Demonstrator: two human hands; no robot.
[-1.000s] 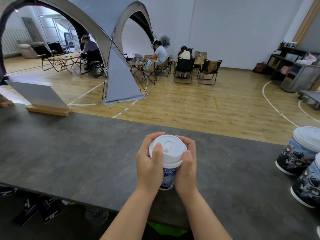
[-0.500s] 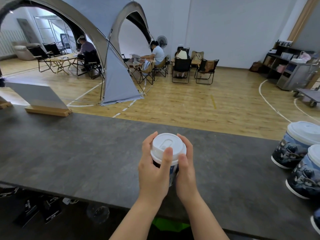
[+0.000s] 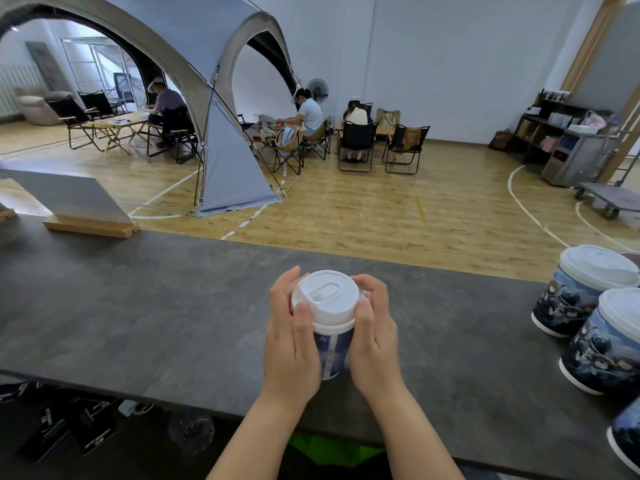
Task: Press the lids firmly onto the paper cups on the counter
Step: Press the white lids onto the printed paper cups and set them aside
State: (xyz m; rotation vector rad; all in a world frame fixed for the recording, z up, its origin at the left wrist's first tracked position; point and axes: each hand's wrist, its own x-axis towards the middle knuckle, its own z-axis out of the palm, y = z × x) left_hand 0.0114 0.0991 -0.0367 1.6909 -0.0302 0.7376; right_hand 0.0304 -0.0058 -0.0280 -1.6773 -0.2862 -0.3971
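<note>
On the desk (image 3: 138,306), left hand (image 3: 292,344) and right hand (image 3: 375,337) wrap fingers round the lidded cup (image 3: 327,327), thumbs at the lid (image 3: 325,296) rim.

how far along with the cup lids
Looks done: two cups at the right, one and another, already wear lids. In hand: the left hand and right hand grip the middle cup, thumbs at its lid. Left: a third cup at the right edge; its top is cut off.
</note>
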